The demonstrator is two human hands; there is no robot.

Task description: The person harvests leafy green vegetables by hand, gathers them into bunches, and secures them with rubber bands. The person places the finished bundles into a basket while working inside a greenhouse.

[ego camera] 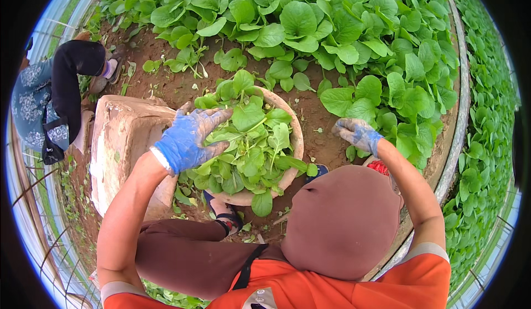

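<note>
My left hand [195,137], in a muddy blue glove, is spread over the left side of a round basin [299,133]. Its fingers are apart, and no leaf shows in its grip. Loose leafy greens [249,143] are heaped in the basin, some hanging over the rim. My right hand [356,133], gloved as well, hovers over bare soil beside the edge of the standing leafy plants [365,97]. Its fingers are bent and close together; whether they hold anything is hidden.
A dirty, pale box [124,118] stands left of the basin. Another person [49,97] crouches beyond it. Something red [377,167] lies in a container by my right knee. A long pipe-like edging [458,101] runs along the bed's right side.
</note>
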